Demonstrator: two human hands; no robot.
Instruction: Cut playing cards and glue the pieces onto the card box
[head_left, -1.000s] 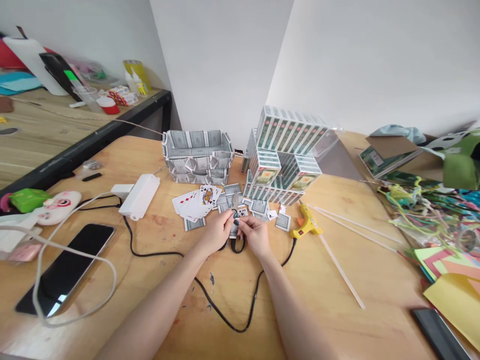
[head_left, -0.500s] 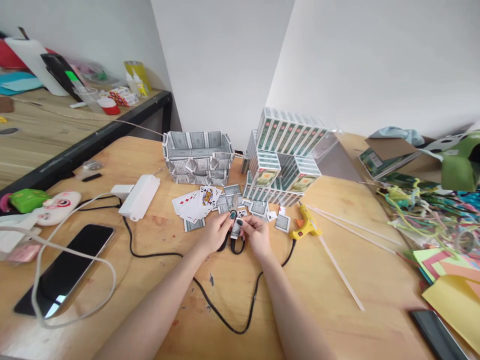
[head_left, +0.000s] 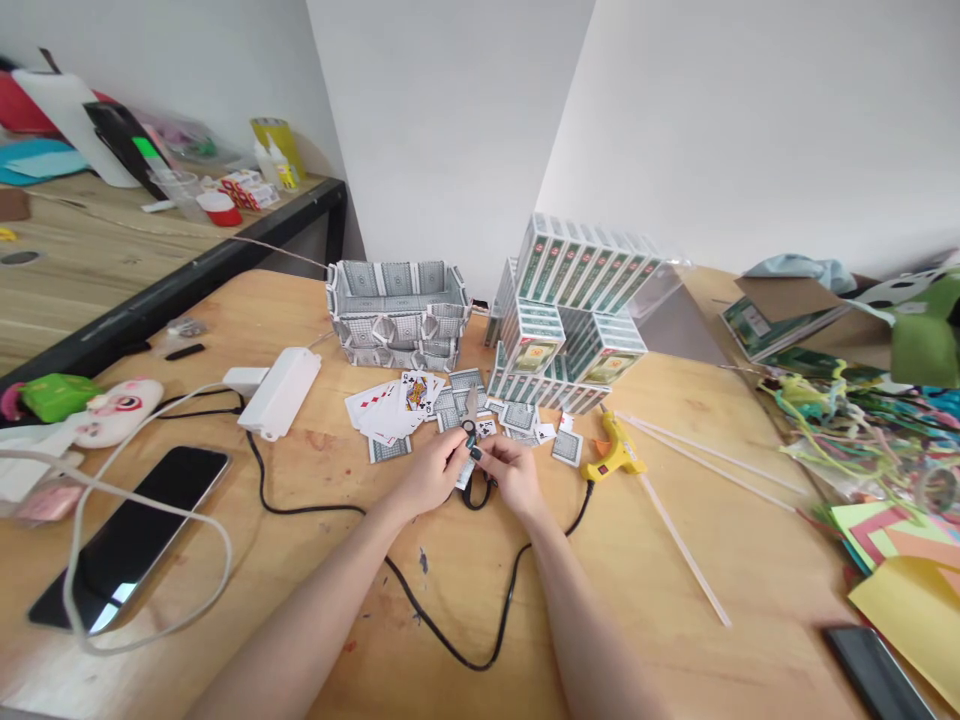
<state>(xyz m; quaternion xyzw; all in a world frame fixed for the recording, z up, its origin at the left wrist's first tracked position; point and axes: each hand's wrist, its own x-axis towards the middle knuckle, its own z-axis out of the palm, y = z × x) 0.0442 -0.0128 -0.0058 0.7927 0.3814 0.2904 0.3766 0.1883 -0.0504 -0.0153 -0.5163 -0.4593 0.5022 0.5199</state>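
Note:
My left hand [head_left: 435,470] and my right hand [head_left: 516,476] meet at the middle of the table, fingers pinched on a small piece of playing card [head_left: 465,474]. Fingers cover most of that piece. Beneath them lie black-handled scissors [head_left: 477,496], blades pointing away from me. Just beyond are loose playing cards [head_left: 382,412], some face up, with several cut or folded card pieces [head_left: 519,415] to their right. Farther back stands a box made of folded cards [head_left: 401,330]. A yellow glue gun [head_left: 616,452] rests to the right of my right hand.
Stacked card packs [head_left: 562,320] rise at the back right. Clear glue sticks [head_left: 686,550] lie on the right. A black cord [head_left: 450,640] loops in front of my wrists. A phone [head_left: 135,540], a white cable and a white power strip [head_left: 283,392] occupy the left.
Both hands have tilted and drawn closer around the card piece, so less of it shows. The view has shifted slightly; the scissors stay on the table.

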